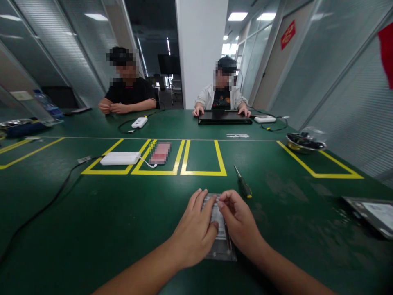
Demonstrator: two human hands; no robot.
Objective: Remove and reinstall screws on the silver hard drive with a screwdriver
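Note:
A flat, metallic grey unit with a printed white label point(220, 232) lies on the green table, mostly under my hands; its exact kind is hard to make out. Across its left side and label, my left hand point(196, 229) rests with fingers spread. My right hand point(239, 213) is at its right edge, thumb and index finger pinched near the top of the label. What sits in that pinch, if anything, is too small to tell. Just beyond my right hand lies a screwdriver point(243, 184) with a dark handle, its tip pointing away from me.
Yellow tape frames point(202, 173) mark the table. A white power strip point(120, 158) and a phone point(160, 153) lie left. At right are a bowl of dark items point(306, 143) and a silver-and-black device point(373, 215). Opposite sit two people, one holding a black panel point(225, 116).

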